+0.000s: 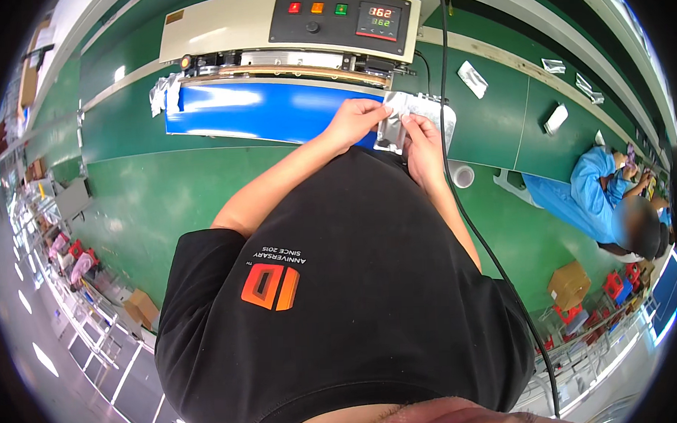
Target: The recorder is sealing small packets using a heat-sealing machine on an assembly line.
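Observation:
Both of my hands hold a silver foil pouch (390, 139) at the right end of a blue conveyor belt (297, 105). My left hand (352, 123) pinches its upper part between thumb and fingers. My right hand (423, 147) has thumb and fingers closed on its right side. Just beyond my right hand lies more shiny silver material (441, 112), partly hidden by that hand; whether it is a stack of pouches I cannot tell. Behind the belt stands a cream band sealing machine (220, 28) with lit buttons and a digital display.
Crumpled foil pouches (163, 96) lie at the belt's left end. Several more, including one foil pouch (473, 80), rest on the green table (492, 124). A black cable (450, 166) hangs close to my right hand. A co-worker in blue (595, 180) sits at right.

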The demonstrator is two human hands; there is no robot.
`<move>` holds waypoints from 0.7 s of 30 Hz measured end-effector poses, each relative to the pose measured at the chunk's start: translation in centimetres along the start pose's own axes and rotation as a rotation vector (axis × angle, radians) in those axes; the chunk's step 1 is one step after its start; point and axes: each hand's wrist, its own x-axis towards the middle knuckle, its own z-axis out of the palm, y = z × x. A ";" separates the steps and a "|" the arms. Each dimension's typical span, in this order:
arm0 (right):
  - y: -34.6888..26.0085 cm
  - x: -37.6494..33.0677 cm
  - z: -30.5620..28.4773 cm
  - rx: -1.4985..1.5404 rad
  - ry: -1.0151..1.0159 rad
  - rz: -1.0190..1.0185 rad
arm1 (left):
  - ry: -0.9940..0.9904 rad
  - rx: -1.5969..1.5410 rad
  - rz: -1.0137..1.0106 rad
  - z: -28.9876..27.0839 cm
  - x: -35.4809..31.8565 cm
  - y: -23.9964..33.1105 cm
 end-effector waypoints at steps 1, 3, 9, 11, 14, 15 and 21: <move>-0.1 -0.1 0.2 0.003 -0.019 -0.007 | -0.002 0.010 -0.012 0.1 -0.1 0.0; -0.3 -0.3 0.5 0.038 0.025 -0.013 | 0.049 -0.257 -0.065 0.4 -0.1 -0.1; -0.5 0.5 0.7 -0.021 -0.028 0.043 | 0.107 -0.220 -0.082 -0.1 0.0 -0.4; -0.4 1.2 1.0 -0.042 -0.049 0.037 | 0.136 -0.212 -0.082 -0.3 0.2 -0.3; 0.0 1.7 1.0 0.005 -0.004 0.063 | 0.154 -0.260 -0.125 -0.2 0.5 -0.1; 0.2 1.8 1.0 0.014 0.004 0.059 | 0.173 -0.254 -0.125 -0.2 0.6 -0.1; 0.5 2.6 1.4 0.019 0.028 0.045 | 0.233 -0.249 -0.146 -0.5 1.3 0.0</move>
